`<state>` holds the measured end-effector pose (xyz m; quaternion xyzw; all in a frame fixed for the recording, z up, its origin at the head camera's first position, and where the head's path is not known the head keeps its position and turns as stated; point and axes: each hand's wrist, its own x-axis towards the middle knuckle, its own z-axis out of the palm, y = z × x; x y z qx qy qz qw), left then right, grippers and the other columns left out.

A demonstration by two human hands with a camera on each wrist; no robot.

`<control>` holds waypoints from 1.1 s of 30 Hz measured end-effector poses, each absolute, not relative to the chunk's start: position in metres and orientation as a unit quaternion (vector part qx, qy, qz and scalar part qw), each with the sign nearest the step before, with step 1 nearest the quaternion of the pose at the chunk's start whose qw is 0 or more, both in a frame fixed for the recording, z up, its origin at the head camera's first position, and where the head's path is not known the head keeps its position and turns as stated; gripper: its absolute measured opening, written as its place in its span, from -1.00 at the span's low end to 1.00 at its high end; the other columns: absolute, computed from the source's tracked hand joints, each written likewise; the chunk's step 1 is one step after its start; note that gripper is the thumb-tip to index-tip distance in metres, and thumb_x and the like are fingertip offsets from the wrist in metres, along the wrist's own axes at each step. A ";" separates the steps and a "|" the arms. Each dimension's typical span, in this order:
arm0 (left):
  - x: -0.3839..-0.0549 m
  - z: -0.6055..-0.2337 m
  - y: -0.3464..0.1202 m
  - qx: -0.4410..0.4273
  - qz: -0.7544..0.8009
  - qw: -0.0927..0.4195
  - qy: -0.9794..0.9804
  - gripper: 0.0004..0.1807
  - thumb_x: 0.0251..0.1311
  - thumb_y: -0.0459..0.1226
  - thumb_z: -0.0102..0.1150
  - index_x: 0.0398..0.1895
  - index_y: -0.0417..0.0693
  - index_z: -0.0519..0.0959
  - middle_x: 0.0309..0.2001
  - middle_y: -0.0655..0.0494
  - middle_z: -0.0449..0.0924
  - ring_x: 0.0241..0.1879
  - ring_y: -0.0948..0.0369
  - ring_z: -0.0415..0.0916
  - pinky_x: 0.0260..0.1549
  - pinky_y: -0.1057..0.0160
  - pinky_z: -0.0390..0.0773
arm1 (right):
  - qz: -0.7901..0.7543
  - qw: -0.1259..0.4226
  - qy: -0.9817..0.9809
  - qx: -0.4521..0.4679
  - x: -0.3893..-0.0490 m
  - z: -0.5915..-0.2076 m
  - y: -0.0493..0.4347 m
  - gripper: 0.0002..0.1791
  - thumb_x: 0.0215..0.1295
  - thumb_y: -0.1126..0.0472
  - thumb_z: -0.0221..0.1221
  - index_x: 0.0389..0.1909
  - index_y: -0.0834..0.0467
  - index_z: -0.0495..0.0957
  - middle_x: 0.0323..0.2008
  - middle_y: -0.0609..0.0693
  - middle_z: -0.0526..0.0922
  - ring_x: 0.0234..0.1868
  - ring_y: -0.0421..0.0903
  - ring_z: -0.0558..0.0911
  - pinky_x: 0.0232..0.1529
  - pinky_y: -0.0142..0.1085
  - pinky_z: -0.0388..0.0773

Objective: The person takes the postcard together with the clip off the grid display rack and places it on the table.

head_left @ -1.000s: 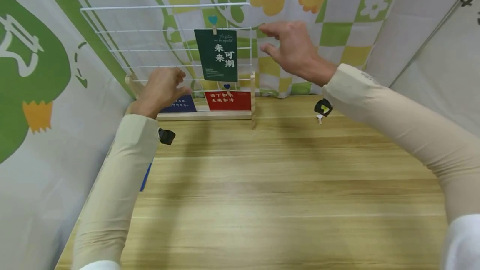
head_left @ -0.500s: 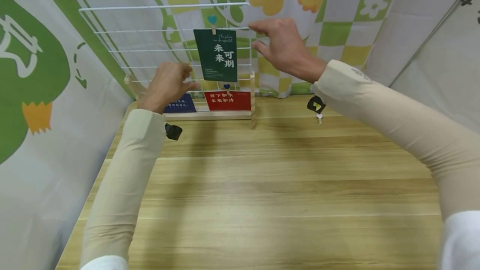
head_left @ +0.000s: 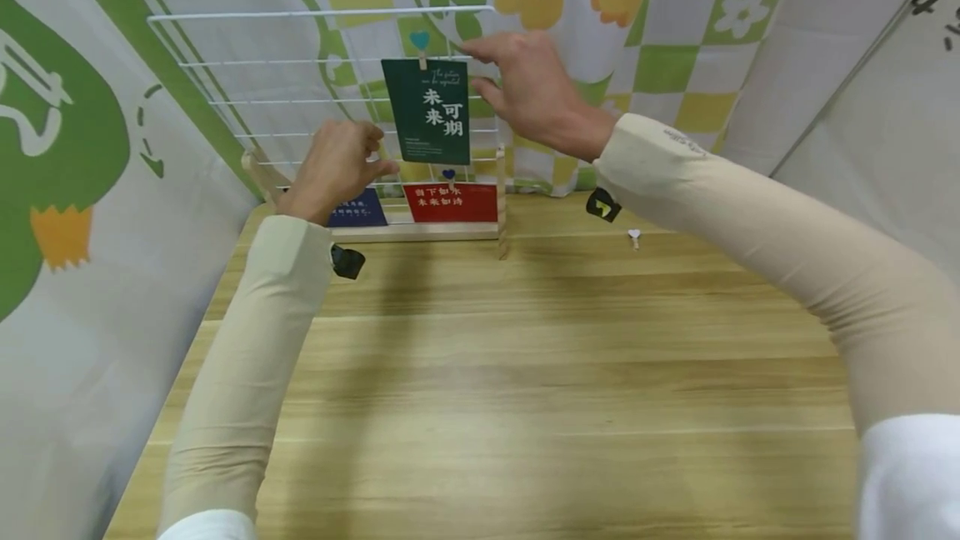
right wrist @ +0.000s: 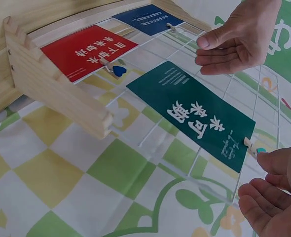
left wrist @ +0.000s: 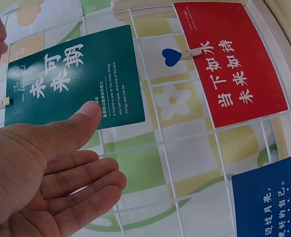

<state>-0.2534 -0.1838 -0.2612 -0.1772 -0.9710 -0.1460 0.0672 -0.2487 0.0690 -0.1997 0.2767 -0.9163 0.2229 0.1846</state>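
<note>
A dark green card (head_left: 431, 111) with white lettering hangs on a white wire grid rack (head_left: 292, 63). A clothespin with a teal heart (head_left: 420, 41) fastens its top edge. My left hand (head_left: 333, 165) is by the card's lower left side, thumb and fingers apart; in the left wrist view its thumb overlaps the card's edge, and contact is unclear. My right hand (head_left: 528, 90) reaches in from the right near the card's upper corner. In the right wrist view its thumb (right wrist: 276, 159) is close to the teal heart, with nothing gripped.
Below hang a red card (head_left: 457, 205) with a blue-heart clothespin (left wrist: 171, 58) and a blue card (head_left: 360, 211). The rack stands on a wooden base (head_left: 420, 232). A white-heart clothespin (head_left: 635, 237) lies on the wooden table (head_left: 570, 373). Printed curtains surround the table.
My right hand has moved left, from beside the rack to the green card's upper right. My left hand has shifted slightly right and up toward the card. The cards hang as before.
</note>
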 end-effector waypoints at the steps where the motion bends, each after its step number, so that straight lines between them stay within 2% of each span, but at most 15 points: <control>1: -0.254 -0.262 -0.183 -0.175 -0.147 0.067 -0.971 -0.52 0.23 -0.18 0.32 0.08 -0.39 0.57 0.00 -0.34 0.64 -0.03 -0.17 0.61 -0.02 -0.09 0.59 | 0.223 0.184 -0.916 0.277 -0.249 -0.199 0.067 -0.56 0.36 0.25 0.20 0.25 0.14 0.49 0.23 0.05 0.57 0.15 -0.04 0.64 0.22 -0.28 0.52; 7: -0.256 -0.263 -0.183 -0.173 -0.155 0.072 -0.970 -0.59 0.23 -0.19 0.32 -0.03 -0.38 0.63 -0.07 -0.33 0.67 -0.11 -0.16 0.63 -0.08 -0.08 0.59 | 0.219 0.182 -0.916 0.284 -0.250 -0.195 0.055 -0.56 0.40 0.22 0.17 0.27 0.14 0.47 0.26 0.03 0.54 0.21 -0.09 0.59 0.26 -0.37 0.46; 14: -0.258 -0.266 -0.182 -0.166 -0.163 0.060 -0.971 -0.58 0.25 -0.19 0.30 0.00 -0.38 0.61 -0.07 -0.34 0.66 -0.11 -0.15 0.62 -0.08 -0.08 0.59 | 0.206 0.214 -0.906 0.302 -0.253 -0.187 0.043 -0.60 0.42 0.24 0.13 0.24 0.14 0.50 0.22 0.01 0.59 0.26 -0.11 0.55 0.30 -0.41 0.39; 18: -0.260 -0.268 -0.181 -0.174 -0.160 0.073 -0.969 -0.64 0.25 -0.18 0.30 -0.12 -0.36 0.65 -0.20 -0.32 0.69 -0.30 -0.11 0.63 -0.24 -0.05 0.60 | 0.209 0.217 -0.901 0.313 -0.255 -0.185 0.038 -0.62 0.43 0.24 0.12 0.23 0.16 0.51 0.21 0.02 0.60 0.24 -0.11 0.57 0.29 -0.39 0.41; 22: -0.261 -0.268 -0.180 -0.180 -0.161 0.087 -0.966 -0.70 0.24 -0.19 0.31 -0.29 -0.33 0.66 -0.28 -0.28 0.70 -0.39 -0.05 0.62 -0.33 -0.01 0.59 | 0.203 0.216 -0.902 0.313 -0.257 -0.184 0.035 -0.62 0.42 0.23 0.13 0.23 0.15 0.51 0.20 0.04 0.61 0.21 -0.11 0.59 0.27 -0.42 0.43; 27: -0.264 -0.268 -0.176 -0.180 -0.161 0.091 -0.966 -0.73 0.24 -0.20 0.32 -0.45 -0.25 0.61 -0.40 -0.21 0.68 -0.53 0.06 0.51 -0.48 0.11 0.49 | 0.196 0.217 -0.905 0.309 -0.258 -0.182 0.031 -0.62 0.42 0.25 0.12 0.22 0.16 0.52 0.16 0.06 0.63 0.18 -0.08 0.61 0.25 -0.38 0.46; 30: -0.264 -0.267 -0.174 -0.169 -0.166 0.077 -0.969 -0.74 0.25 -0.21 0.30 -0.28 -0.30 0.67 -0.30 -0.25 0.70 -0.45 -0.01 0.59 -0.40 0.07 0.58 | 0.191 0.210 -0.910 0.303 -0.259 -0.181 0.028 -0.61 0.43 0.26 0.12 0.24 0.17 0.50 0.18 0.06 0.62 0.20 -0.07 0.59 0.26 -0.35 0.46; 33: -0.264 -0.266 -0.173 -0.155 -0.180 0.058 -0.970 -0.63 0.26 -0.22 0.29 -0.01 -0.36 0.63 -0.06 -0.32 0.67 -0.13 -0.14 0.66 -0.12 -0.06 0.64 | 0.181 0.198 -0.919 0.290 -0.260 -0.179 0.024 -0.60 0.43 0.25 0.11 0.26 0.14 0.49 0.21 0.02 0.59 0.23 -0.12 0.57 0.27 -0.40 0.43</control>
